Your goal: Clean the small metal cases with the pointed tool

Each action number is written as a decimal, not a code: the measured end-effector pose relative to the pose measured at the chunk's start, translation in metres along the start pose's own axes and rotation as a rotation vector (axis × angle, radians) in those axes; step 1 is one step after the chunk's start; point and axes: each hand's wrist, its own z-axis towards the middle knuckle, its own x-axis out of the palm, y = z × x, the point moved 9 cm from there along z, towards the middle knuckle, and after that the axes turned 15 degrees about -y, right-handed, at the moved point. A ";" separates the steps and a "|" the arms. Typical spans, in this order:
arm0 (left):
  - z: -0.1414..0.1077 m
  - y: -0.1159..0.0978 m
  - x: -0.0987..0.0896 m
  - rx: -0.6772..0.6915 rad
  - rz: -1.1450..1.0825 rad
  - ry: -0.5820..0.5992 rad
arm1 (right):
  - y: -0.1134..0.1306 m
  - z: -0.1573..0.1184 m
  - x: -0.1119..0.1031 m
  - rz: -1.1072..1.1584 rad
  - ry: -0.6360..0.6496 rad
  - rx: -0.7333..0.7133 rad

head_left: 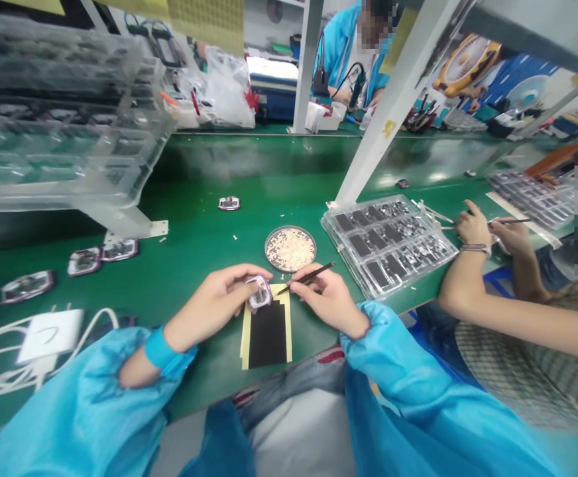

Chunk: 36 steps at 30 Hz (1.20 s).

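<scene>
My left hand [214,301] is closed around a small rounded device casing [260,296] with a purple rim, its inner side showing. In the fingers of my right hand [329,301] is a pair of dark tweezers [323,270]. Its tips point left, close beside the casing; whether they pinch anything is too small to tell. Beneath both hands lies a black sheet [268,341] on yellow backing paper [289,331]. Just beyond them stands a round dish [268,258] holding many small pale pieces.
A clear compartment tray [368,288] of dark parts sits right, beside a co-worker's hand [472,225]. Similar casings [84,261] lie left, near a white charger [53,334] with cable. Stacked clear trays [65,192] and a white post [363,159] rise behind.
</scene>
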 end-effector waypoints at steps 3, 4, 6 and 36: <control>-0.002 0.005 0.007 0.081 0.230 0.035 | 0.002 0.002 0.002 -0.033 -0.008 -0.026; -0.002 0.006 0.009 0.115 0.303 0.032 | 0.003 0.003 0.002 -0.042 -0.008 -0.035; -0.003 0.008 0.009 0.151 0.399 0.022 | 0.005 0.002 0.002 -0.060 -0.002 -0.052; -0.010 0.002 0.015 0.141 0.459 -0.089 | 0.048 -0.018 -0.007 -0.008 -0.034 -0.453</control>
